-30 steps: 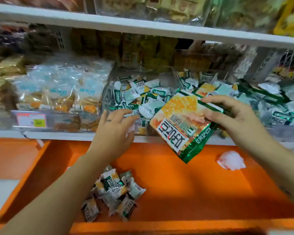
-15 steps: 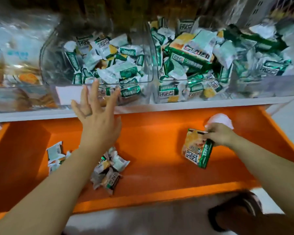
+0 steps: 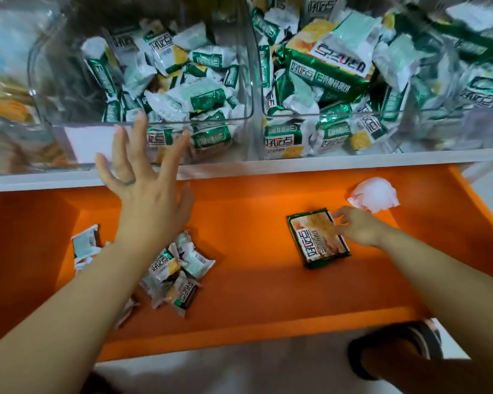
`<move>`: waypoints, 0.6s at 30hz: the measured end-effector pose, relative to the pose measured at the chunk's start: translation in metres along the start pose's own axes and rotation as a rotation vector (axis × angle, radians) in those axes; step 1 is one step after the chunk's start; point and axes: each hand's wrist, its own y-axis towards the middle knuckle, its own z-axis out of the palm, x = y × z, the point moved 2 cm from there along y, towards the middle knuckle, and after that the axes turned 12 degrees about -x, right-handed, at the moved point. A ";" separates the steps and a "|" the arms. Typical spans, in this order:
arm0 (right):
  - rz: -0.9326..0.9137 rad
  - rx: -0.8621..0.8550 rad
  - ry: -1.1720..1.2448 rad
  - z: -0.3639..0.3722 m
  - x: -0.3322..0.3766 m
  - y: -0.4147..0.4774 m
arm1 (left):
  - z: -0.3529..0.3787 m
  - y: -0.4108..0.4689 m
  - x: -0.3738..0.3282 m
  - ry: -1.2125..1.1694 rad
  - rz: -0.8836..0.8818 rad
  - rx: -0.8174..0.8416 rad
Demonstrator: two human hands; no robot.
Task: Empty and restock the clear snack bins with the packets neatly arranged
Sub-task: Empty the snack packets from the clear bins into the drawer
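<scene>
At the far left, a blurred bin (image 3: 9, 81) is cut off by the edge. The left hand (image 3: 143, 194) is raised before the left clear bin (image 3: 54, 89), its grip wide and holding nothing. Its forearm hides part of the small packets (image 3: 180, 268) heaped on the orange shelf (image 3: 254, 280). Further right the large packet (image 3: 318, 240) lies flat, with the right hand (image 3: 359, 228) at its edge; whether that grip pinches it I cannot tell.

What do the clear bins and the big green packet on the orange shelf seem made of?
Clear bins: hard plastic, probably acrylic, glossy; the walls are see-through with reflections. Big green packet: likely thin plastic or foil film, shiny; its edges glint.
</scene>
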 end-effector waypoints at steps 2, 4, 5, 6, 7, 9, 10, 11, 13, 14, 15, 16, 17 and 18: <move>-0.080 0.097 -0.053 -0.012 0.028 -0.022 | -0.006 0.002 0.003 -0.014 -0.011 0.044; -0.191 0.171 -0.126 -0.030 0.061 -0.045 | -0.017 0.007 0.009 -0.006 0.006 0.083; -0.260 0.193 -0.151 -0.040 0.079 -0.056 | -0.024 0.010 0.011 -0.008 0.022 0.093; -0.324 0.214 -0.172 -0.050 0.097 -0.068 | -0.032 0.014 0.015 -0.016 0.042 0.097; -0.395 0.214 -0.164 -0.061 0.118 -0.080 | -0.041 0.019 0.019 -0.024 0.067 0.088; -0.551 0.143 -0.136 -0.084 0.162 -0.105 | -0.056 0.027 0.030 -0.029 0.113 0.064; -0.614 0.085 -0.098 -0.092 0.182 -0.113 | -0.065 0.032 0.037 -0.028 0.116 0.065; -0.662 0.022 -0.050 -0.099 0.201 -0.118 | -0.072 0.037 0.045 -0.024 0.098 0.080; -0.730 -0.112 0.012 -0.106 0.234 -0.119 | -0.085 0.043 0.059 -0.013 0.028 0.159; -0.754 -0.173 0.017 -0.105 0.248 -0.114 | -0.089 0.044 0.065 -0.021 -0.008 0.201; -0.769 -0.219 0.013 -0.103 0.261 -0.107 | -0.091 0.044 0.071 -0.038 -0.032 0.238; -0.774 -0.257 -0.014 -0.100 0.273 -0.098 | -0.093 0.043 0.075 -0.057 -0.041 0.267; -0.772 -0.279 -0.056 -0.095 0.284 -0.087 | -0.093 0.043 0.079 -0.076 -0.039 0.286; -0.762 -0.276 -0.115 -0.091 0.293 -0.073 | -0.093 0.044 0.082 -0.098 -0.033 0.296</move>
